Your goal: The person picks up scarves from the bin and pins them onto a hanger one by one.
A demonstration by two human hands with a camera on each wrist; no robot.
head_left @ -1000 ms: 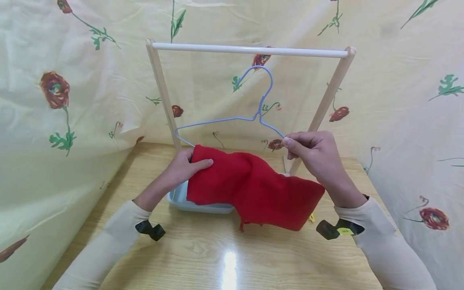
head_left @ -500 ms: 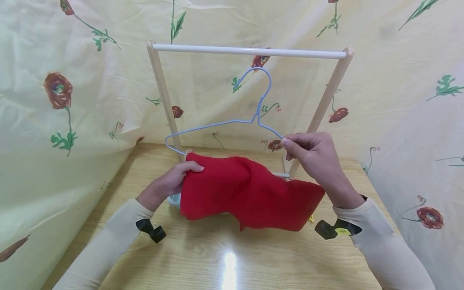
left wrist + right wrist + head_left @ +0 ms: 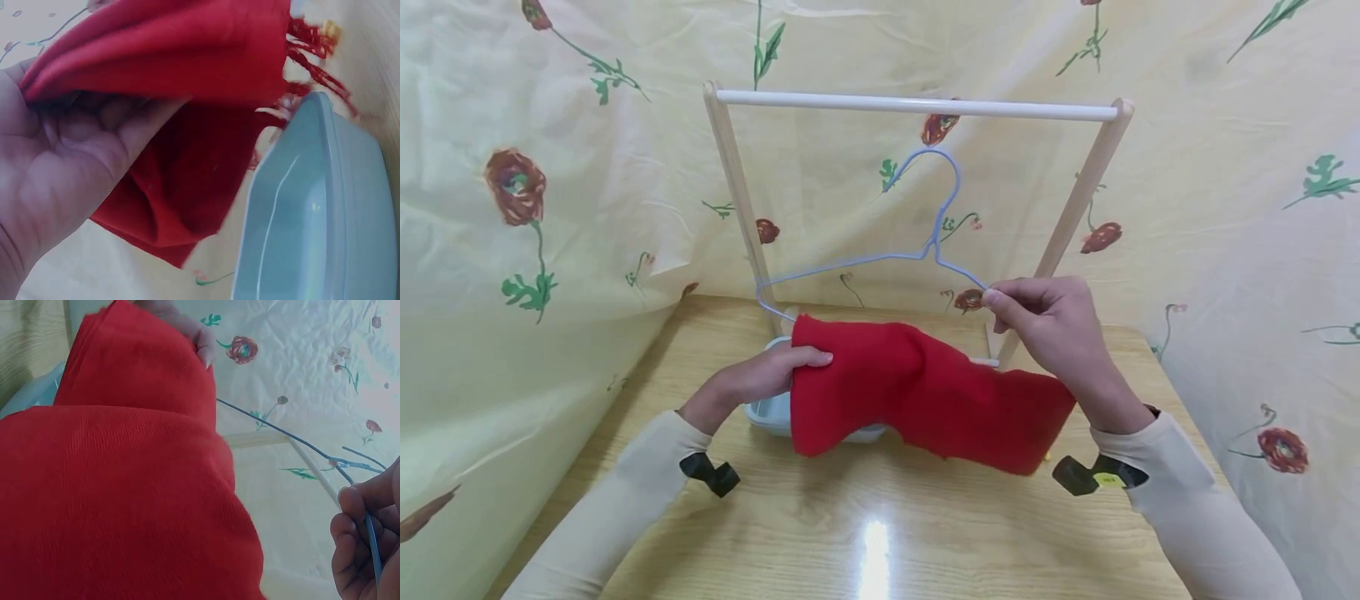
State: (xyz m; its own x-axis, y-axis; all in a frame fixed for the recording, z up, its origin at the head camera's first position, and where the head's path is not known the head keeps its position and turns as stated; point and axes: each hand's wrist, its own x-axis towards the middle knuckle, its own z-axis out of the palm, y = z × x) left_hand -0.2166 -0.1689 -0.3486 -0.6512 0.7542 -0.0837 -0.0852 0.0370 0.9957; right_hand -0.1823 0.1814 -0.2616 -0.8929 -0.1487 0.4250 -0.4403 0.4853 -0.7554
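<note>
A red scarf (image 3: pixel 880 375) with fringe, seen in the left wrist view, is draped over the lower part of a blue wire hanger (image 3: pixel 850 262). My left hand (image 3: pixel 769 373) holds the scarf's left end, thumb in front and fingers behind the cloth. In the left wrist view, that hand's fingers are partly covered by the scarf. My right hand (image 3: pixel 1052 321) pinches the hanger's right arm between thumb and fingers. The hanger's hook points up, below the rack's bar. The hanger's bottom wire is mostly hidden by the scarf.
Behind the hanger stands a rack with a white top bar (image 3: pixel 917 106) and wooden posts (image 3: pixel 1086 187). A light blue basin (image 3: pixel 362 187) sits on the wooden table (image 3: pixel 775 533) under the scarf. Flower-printed cloth (image 3: pixel 587 183) surrounds the table.
The hanger has sunk a little, its hook lower than before. My left hand has moved slightly down along with the scarf's left end. My right hand keeps its pinch, almost still.
</note>
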